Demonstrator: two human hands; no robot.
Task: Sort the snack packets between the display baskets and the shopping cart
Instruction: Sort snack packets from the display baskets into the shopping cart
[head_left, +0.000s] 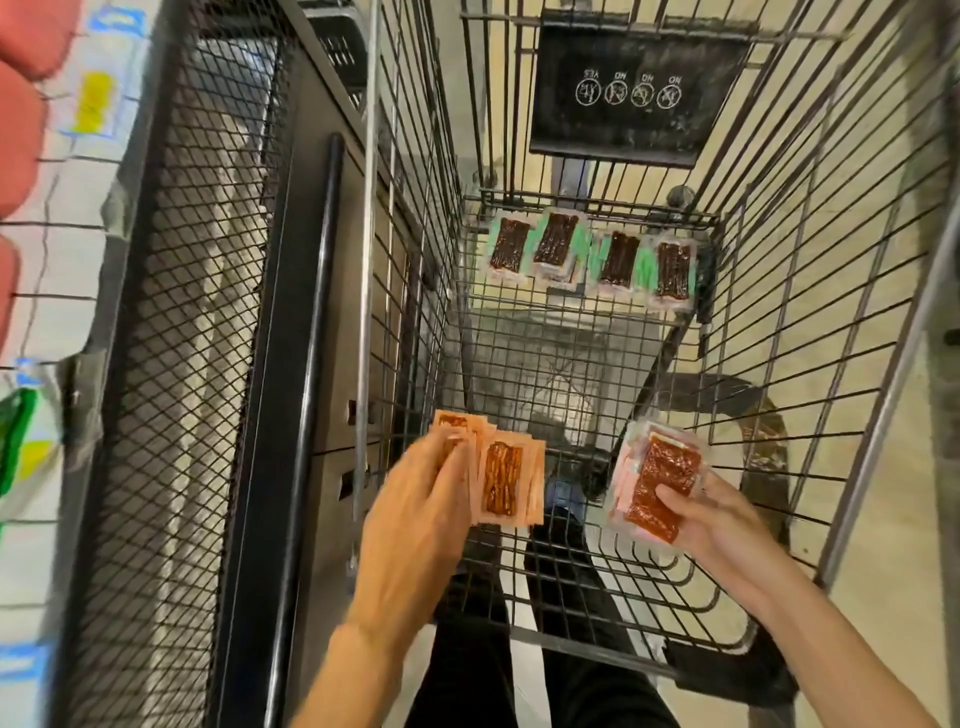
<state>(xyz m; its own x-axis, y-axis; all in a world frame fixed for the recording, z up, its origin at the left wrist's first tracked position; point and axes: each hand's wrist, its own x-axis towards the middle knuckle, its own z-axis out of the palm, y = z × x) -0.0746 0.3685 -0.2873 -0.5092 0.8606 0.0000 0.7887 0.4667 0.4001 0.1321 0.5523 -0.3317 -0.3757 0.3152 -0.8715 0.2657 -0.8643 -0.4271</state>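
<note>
Orange packets (503, 483) — clear windows, reddish-brown strips

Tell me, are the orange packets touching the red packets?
Apart. The head view shows a clear gap between the orange packets and the red packets.

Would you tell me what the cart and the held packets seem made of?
Cart: grey metal wire, judging by its thin welded grid and slight sheen. Orange packets and red packets: probably glossy plastic film; the snack shows through.
</note>
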